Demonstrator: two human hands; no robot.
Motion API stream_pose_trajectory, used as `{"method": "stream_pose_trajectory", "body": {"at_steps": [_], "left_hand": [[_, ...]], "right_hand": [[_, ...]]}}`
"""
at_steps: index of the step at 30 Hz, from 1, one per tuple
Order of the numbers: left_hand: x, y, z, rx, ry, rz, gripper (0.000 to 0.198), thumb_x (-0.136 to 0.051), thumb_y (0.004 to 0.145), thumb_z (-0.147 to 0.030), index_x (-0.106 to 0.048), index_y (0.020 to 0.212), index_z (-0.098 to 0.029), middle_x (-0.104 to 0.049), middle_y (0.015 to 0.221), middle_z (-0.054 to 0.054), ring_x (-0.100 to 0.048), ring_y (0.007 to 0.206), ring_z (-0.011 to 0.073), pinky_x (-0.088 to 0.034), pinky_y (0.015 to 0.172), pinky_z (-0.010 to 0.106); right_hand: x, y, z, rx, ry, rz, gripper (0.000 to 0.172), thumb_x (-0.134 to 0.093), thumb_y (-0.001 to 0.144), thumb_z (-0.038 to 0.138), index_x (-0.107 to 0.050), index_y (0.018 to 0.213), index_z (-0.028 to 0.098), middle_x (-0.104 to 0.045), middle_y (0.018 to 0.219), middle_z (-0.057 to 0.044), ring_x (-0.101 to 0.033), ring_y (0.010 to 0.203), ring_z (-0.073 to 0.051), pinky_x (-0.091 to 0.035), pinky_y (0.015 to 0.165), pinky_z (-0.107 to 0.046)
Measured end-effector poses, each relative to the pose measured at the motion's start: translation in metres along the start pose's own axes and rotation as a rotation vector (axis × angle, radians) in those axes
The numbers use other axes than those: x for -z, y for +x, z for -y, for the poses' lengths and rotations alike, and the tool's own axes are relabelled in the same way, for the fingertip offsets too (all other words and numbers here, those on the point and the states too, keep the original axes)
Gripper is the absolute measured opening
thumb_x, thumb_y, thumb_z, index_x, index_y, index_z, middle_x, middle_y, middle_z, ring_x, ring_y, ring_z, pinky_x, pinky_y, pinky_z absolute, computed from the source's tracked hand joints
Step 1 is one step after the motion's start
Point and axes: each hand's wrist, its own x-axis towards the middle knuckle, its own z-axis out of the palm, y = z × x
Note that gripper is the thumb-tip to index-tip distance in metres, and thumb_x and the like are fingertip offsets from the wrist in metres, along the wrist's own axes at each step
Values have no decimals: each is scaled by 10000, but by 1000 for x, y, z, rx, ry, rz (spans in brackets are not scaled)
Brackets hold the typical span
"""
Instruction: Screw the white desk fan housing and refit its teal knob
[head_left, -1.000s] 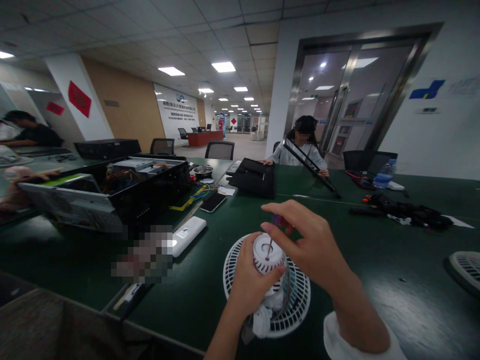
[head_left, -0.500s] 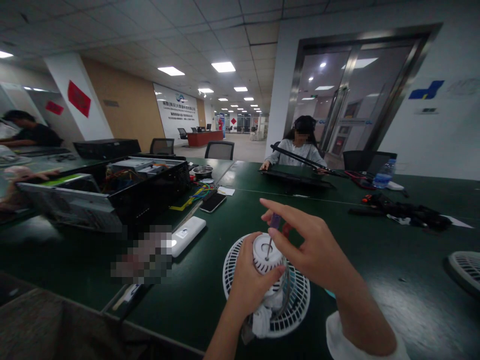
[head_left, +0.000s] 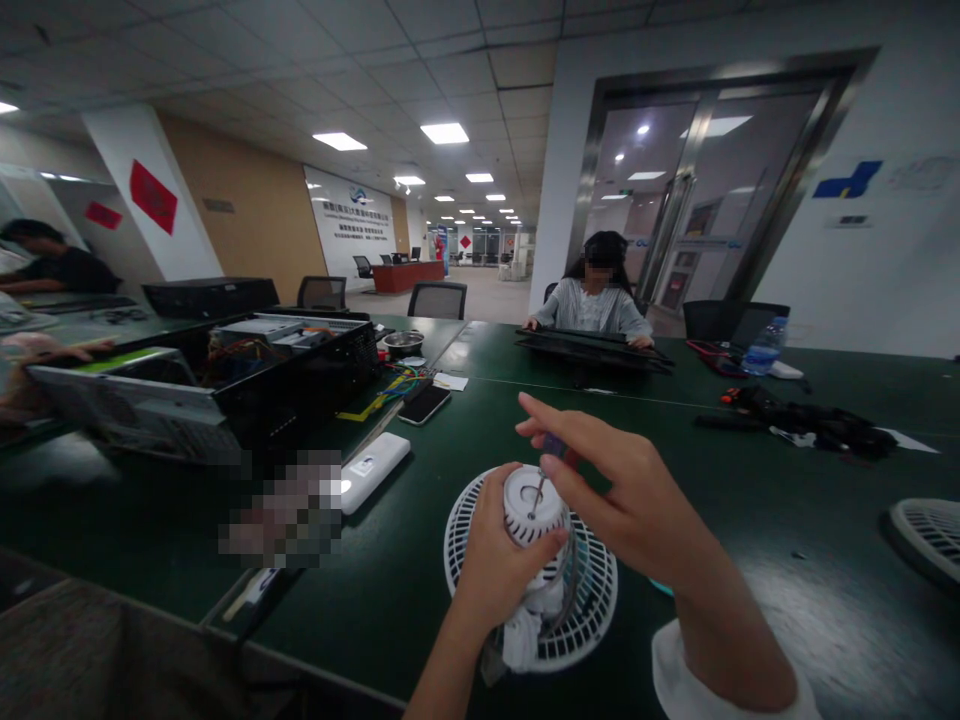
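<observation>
A white electric fan (head_left: 529, 492) lies with its round grille (head_left: 596, 615) down on the green table and its motor housing facing up. My left hand (head_left: 499, 560) is wrapped around the side of that housing, thumb toward the front. Between the thumb and fingers of my right hand (head_left: 611, 480) is a screwdriver (head_left: 554, 450) with a purple handle. Its thin shaft slants down, and the tip meets a small hole in the top of the housing. Part of the handle is hidden by my fingers.
An opened black computer case (head_left: 300, 390) stands on the left. Near it lie a smartphone (head_left: 424, 404), a white power bank-like box (head_left: 376, 472) and a metal bowl (head_left: 403, 344). Opposite, a person (head_left: 596, 300) handles a flat black panel (head_left: 592, 350). Another white grille (head_left: 930, 540) lies far right.
My right hand has shifted slightly around the screwdriver handle, while my left hand keeps its hold. Across the table, a long dark strip has been lowered onto the black panel.
</observation>
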Motion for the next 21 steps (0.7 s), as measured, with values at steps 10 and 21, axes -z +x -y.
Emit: {"method": "stream_pose_trajectory", "body": {"at_steps": [10, 21], "left_hand": [[1, 0, -1, 3, -13, -1, 560, -705, 666, -226, -459, 1169, -197, -549, 1144, 71, -506, 1089, 258, -376, 954, 395], [2, 0, -1, 32, 8, 6, 566, -704, 670, -218, -448, 1174, -206, -527, 1169, 71, -494, 1100, 252, -366, 965, 396]], "right_hand": [[-11, 5, -2, 47, -253, -153, 189, -503, 860, 221, -641, 951, 130, -676, 797, -78, -617, 734, -185, -495, 657, -308], [-8, 3, -6, -37, -175, -43, 280, -547, 827, 206, -575, 1100, 147, -674, 901, -70, -613, 765, -180, -511, 680, -319]]}}
